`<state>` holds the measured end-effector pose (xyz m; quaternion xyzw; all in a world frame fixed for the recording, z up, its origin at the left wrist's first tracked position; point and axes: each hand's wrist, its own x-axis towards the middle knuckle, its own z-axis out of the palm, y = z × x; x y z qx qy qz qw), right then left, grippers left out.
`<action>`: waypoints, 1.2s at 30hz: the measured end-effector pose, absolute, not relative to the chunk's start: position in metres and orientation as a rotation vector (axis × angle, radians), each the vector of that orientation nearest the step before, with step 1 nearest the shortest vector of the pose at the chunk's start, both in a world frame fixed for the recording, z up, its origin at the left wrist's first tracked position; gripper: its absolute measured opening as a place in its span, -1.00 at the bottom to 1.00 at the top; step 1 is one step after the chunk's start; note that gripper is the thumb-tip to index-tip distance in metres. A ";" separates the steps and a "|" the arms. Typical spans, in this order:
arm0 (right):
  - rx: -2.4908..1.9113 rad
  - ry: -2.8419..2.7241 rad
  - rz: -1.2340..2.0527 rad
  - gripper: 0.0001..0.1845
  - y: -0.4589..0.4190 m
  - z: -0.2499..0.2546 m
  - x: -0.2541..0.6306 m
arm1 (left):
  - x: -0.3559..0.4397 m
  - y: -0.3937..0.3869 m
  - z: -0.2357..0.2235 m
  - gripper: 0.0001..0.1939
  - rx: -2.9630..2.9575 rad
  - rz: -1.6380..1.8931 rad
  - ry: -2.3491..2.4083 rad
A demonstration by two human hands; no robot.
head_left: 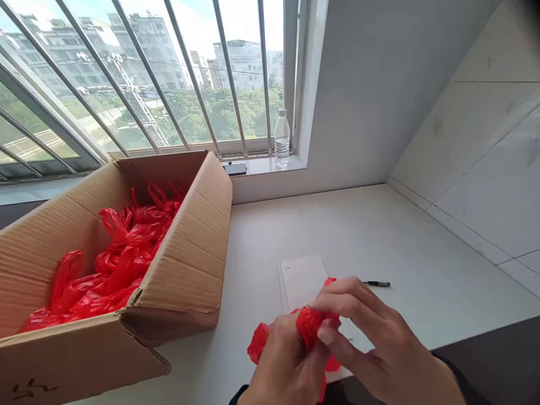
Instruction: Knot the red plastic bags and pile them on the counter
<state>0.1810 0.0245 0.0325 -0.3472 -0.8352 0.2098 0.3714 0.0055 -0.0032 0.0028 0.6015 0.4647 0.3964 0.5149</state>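
Note:
Both my hands hold one crumpled red plastic bag [310, 326] low in the view, above the white counter. My left hand [287, 368] is closed around its lower part. My right hand [371, 343] pinches the top of the bag with thumb and fingers. Under the hands lies a white sheet of paper [301, 278]. To the left stands an open cardboard box [185, 264] filled with several red plastic bags [122, 253].
A black pen [378, 283] lies on the white counter [379, 236] just right of the paper. On the window sill stand a clear water bottle [282, 138] and a dark phone [235, 168]. A barred window and tiled wall bound the counter.

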 end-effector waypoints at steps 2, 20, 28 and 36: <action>-0.892 -2.159 0.447 -0.59 0.032 0.026 0.186 | 0.005 0.003 0.009 -0.51 1.373 0.815 1.086; -0.758 -1.900 1.274 -0.62 0.047 -0.005 0.190 | -0.021 0.023 0.001 -0.73 1.189 0.876 1.048; -0.908 -1.740 1.581 -0.66 0.058 -0.029 0.177 | -0.024 0.013 -0.011 -0.37 1.555 0.937 1.291; -0.925 -1.751 1.766 -0.64 0.065 -0.042 0.176 | -0.029 0.017 -0.057 -0.43 2.261 1.328 1.324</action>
